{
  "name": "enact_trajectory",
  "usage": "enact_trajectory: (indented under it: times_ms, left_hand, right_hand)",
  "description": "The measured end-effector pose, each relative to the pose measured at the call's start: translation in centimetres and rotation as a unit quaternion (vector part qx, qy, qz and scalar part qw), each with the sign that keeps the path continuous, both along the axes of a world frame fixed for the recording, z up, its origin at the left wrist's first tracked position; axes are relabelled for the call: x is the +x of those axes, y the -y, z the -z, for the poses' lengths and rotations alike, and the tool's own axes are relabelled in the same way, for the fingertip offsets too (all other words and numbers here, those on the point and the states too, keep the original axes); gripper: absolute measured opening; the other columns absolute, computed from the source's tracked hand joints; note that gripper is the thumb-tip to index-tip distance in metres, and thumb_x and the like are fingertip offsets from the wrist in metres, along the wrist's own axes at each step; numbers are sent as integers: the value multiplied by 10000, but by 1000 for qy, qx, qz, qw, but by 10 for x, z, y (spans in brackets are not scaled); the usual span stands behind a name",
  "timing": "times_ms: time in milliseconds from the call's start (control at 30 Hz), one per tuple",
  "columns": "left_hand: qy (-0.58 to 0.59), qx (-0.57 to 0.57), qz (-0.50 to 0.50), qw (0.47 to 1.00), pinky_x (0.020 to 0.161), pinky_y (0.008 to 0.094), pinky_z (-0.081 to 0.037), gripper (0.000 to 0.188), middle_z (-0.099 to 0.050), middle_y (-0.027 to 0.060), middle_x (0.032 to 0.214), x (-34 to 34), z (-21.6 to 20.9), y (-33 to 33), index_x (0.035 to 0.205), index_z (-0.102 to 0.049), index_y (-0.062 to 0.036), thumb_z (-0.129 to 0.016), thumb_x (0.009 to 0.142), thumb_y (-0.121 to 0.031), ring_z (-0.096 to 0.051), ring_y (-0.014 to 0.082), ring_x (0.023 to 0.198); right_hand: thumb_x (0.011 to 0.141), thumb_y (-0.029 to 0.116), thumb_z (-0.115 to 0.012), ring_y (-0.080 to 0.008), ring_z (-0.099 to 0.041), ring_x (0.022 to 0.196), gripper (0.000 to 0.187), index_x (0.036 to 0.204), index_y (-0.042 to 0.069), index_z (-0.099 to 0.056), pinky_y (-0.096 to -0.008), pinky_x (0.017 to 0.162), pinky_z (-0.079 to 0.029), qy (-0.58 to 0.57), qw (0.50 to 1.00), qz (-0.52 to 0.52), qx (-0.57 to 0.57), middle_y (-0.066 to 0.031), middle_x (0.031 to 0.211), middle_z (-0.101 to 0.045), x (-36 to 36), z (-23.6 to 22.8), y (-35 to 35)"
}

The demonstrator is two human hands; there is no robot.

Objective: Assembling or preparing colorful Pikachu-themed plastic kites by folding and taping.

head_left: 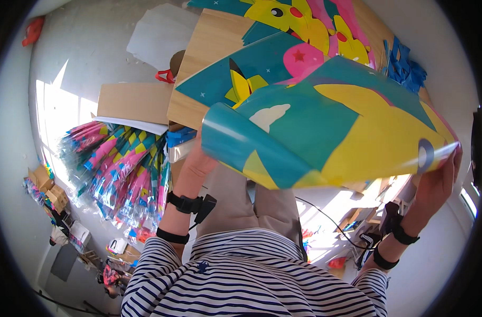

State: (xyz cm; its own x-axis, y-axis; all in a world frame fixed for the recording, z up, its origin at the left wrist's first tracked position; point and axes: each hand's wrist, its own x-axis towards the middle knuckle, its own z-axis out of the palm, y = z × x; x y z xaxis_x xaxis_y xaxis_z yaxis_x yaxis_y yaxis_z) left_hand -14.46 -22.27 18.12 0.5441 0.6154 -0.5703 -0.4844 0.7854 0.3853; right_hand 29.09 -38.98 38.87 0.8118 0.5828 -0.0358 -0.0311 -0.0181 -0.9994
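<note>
A large glossy printed sheet (325, 134), teal with yellow cartoon shapes, spans the space between my hands above the table. Its left end curls over into a loose roll. My left hand (199, 159) is closed on that curled end, its fingers mostly hidden behind the sheet. At the far right corner, my right hand (448, 171) pinches the sheet's edge. Beneath and beyond it, more teal, pink and yellow printed sheets (283, 18) lie overlapping on the wooden table (212, 47).
Left of the table, an open cardboard box (132, 103) stands by many plastic-wrapped colourful bundles (127, 174). Blue straps (404, 66) hang at the table's right edge. A red strap (166, 76) lies at the left edge. A black cable (325, 219) runs near my right arm.
</note>
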Motion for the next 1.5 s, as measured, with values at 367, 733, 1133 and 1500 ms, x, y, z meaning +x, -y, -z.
enact_trajectory:
  times_ms: [367,733,1133,1500]
  left_hand:
    - [-249,-87,109,958,772,258,-512,68,-663,-7,920,-79,78,61,974,-632,-76,-649,920,-113,-620,93,860]
    - [-128,-176,107,970,786,308,-545,94,-667,23,966,-48,19,41,1007,-625,-61,-604,973,-146,-652,140,869]
    - [92,-116,57,987,927,425,-526,179,-658,71,1089,11,-85,8,1143,-554,-94,-587,981,-164,-664,233,979]
    - [-19,126,-46,991,956,361,-498,332,-644,75,1071,38,-152,27,1152,-545,-92,-719,896,-210,-630,219,1037]
  right_hand:
    - [917,427,-676,-183,-626,1038,680,1427,29,-467,-303,849,-497,38,921,-75,-380,-135,1212,-623,-18,256,-68]
    - [667,54,-777,-400,-455,1230,909,1488,142,-397,-494,1037,-375,356,764,-324,-430,-194,1459,-414,-176,179,15]
    - [750,111,-716,-396,-385,1334,789,1482,167,-426,-586,1132,-255,469,777,-267,-323,-141,1525,-375,-242,119,-9]
    - [840,-3,-661,-205,-658,833,161,999,-19,-676,-402,945,-474,284,916,-277,-55,-77,880,-685,-162,-28,-61]
